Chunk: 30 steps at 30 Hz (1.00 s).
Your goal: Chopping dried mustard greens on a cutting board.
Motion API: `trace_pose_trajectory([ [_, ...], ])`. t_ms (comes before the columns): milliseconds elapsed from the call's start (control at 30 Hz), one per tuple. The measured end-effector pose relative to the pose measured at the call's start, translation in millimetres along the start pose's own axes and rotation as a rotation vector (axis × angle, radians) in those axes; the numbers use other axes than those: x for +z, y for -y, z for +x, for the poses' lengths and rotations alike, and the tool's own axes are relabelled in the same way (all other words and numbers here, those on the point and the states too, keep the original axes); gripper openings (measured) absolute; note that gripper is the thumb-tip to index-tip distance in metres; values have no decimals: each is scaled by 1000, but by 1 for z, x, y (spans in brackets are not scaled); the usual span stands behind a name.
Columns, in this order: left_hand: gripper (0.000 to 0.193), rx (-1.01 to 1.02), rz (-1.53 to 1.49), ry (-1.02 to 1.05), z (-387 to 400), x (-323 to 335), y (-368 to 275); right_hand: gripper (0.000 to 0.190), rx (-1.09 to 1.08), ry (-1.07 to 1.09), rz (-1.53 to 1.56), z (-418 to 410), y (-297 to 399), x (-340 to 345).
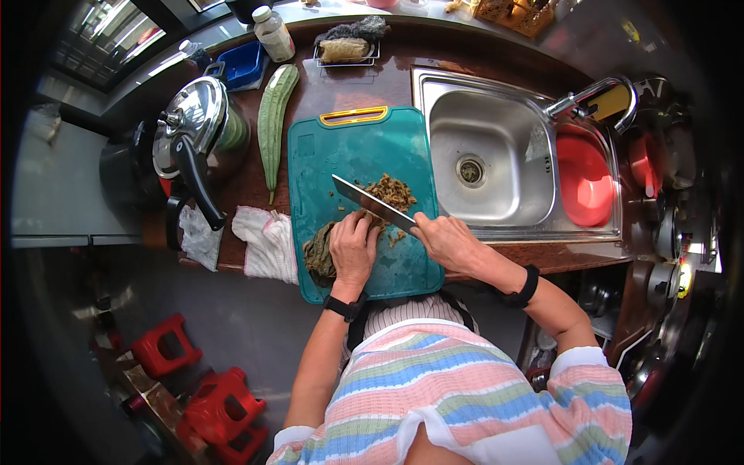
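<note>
On a teal plastic cutting board lies a heap of brown chopped bits, likely preserved vegetable. My right hand grips the handle of a kitchen knife, whose blade slants up to the left across the near side of the heap. My left hand presses a dark, leafy, wilted bunch onto the board, with its fingertips close to the blade. The hand hides part of the bunch. A few small bits lie loose around the knife.
Right of the board is a steel sink with a red basin. To the left are a ridged gourd, a white cloth, a plastic bag and a pressure cooker. A wire rack stands beyond the board.
</note>
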<state>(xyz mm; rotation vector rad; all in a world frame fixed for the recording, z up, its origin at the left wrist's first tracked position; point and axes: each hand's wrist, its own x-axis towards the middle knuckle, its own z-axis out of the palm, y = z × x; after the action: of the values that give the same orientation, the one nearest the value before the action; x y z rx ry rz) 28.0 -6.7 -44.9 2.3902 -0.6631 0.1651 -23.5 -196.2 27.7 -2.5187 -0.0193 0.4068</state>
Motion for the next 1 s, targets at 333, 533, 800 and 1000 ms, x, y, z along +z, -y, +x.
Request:
trace_pose_trajectory([
  [333, 18, -30, 1, 40, 7, 3, 1, 12, -55, 49, -78, 41, 13, 18],
  [533, 18, -33, -20, 35, 7, 6, 2, 19, -98, -57, -56, 88, 15, 52],
  [800, 45, 45, -21, 118, 2, -11, -7, 24, -2, -173, 133, 97, 0, 41],
  [1000, 46, 46, 52, 106, -6, -6, -1, 24, -8, -111, 195, 55, 9, 1],
])
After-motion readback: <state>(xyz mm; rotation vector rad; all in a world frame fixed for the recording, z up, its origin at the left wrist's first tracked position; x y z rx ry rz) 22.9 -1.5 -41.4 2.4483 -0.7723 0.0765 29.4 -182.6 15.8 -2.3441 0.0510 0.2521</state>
